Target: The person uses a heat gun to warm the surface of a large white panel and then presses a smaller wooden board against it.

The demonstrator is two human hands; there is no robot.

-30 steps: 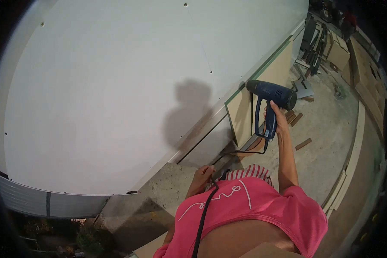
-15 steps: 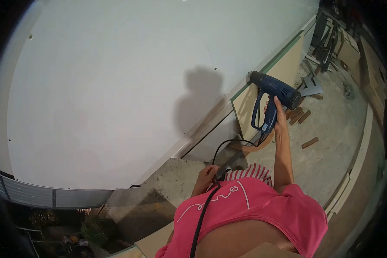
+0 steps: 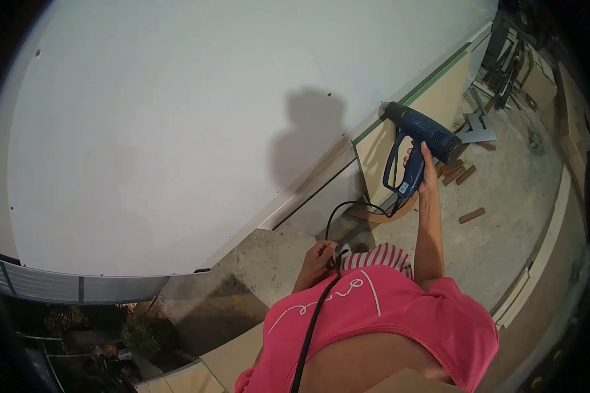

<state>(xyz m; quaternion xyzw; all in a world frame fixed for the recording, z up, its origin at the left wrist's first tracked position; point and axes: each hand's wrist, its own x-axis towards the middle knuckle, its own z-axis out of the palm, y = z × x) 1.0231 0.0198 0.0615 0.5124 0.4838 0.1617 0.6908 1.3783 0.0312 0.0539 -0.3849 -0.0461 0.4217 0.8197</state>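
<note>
A dark blue heat gun [image 3: 421, 131] is gripped by its handle in my right hand [image 3: 427, 169]. Its nozzle points up and left, close to the green-edged strip [image 3: 432, 80] along the edge of a large white panel [image 3: 164, 131]. My left hand [image 3: 320, 257] is closed around the black power cord [image 3: 313, 321] near my waist. From there the cord loops up to the base of the heat gun's handle. Shadows fall on the panel to the left of the gun.
Short wood blocks [image 3: 471, 215] lie on the concrete floor [image 3: 498, 190] at the right. Cardboard boxes [image 3: 537, 77] and scrap pieces stand at the upper right. A corrugated metal sheet [image 3: 111, 289] runs below the panel at the lower left, above plants.
The whole view has shifted slightly, with the panel sitting a little higher. The heat gun is slightly higher and further right. Both hands keep their holds.
</note>
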